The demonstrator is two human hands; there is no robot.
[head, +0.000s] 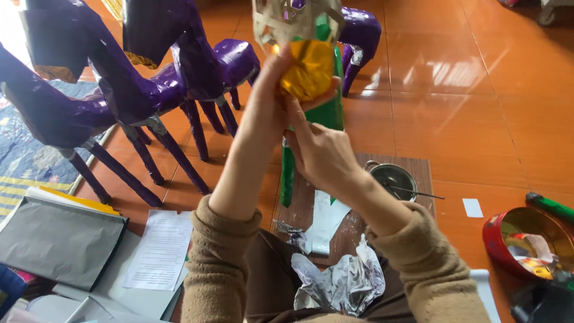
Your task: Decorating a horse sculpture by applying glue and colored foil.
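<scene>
My left hand is raised and grips a green paper-covered figure at its top, where shiny gold foil is wrapped. My right hand sits just below, its fingers pressing against the foil's lower edge and the green body. Above the foil, a cut-out silver-and-green piece sticks up, partly out of frame. The figure's green lower end hangs down over a brown wooden board.
Purple paper horse figures stand at left on the orange tile floor, another one behind the green figure. On the board sit a small metal bowl and crumpled silver foil. A red round tin lies right; paper sheets lie left.
</scene>
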